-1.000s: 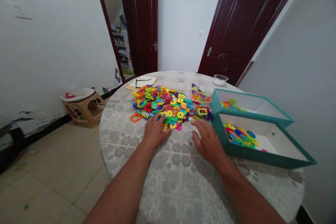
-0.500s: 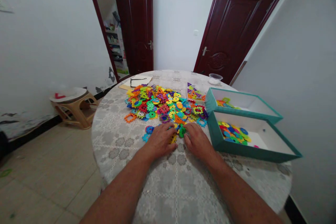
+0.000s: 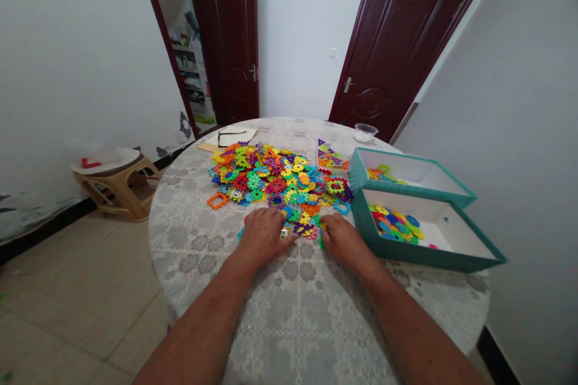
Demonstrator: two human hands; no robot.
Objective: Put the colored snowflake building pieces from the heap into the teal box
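Observation:
A heap of colourful gear-shaped plastic pieces (image 3: 271, 174) lies on the table. My left hand (image 3: 264, 233) rests palm down over loose pieces at the heap's near side, thumb stretched out to the right. Its fingers partly cover what is beneath. My right hand (image 3: 345, 239) has its fingers curled at a green piece (image 3: 322, 239), which is mostly hidden by them. Between the two hands, purple, yellow and pink pieces (image 3: 307, 230) lie on the cloth.
To the right stand two teal boxes with white insides, the near box (image 3: 428, 256) and the far box (image 3: 451, 183), each holding pieces. A triangular tray (image 3: 332, 156) of pieces, a clear bowl (image 3: 365, 131) and glasses (image 3: 232, 133) on paper sit at the back.
My hands have moved apart, uncovering more loose pieces between them. The green piece at my right fingertips has shifted slightly right and toward me. The view has shifted a little.

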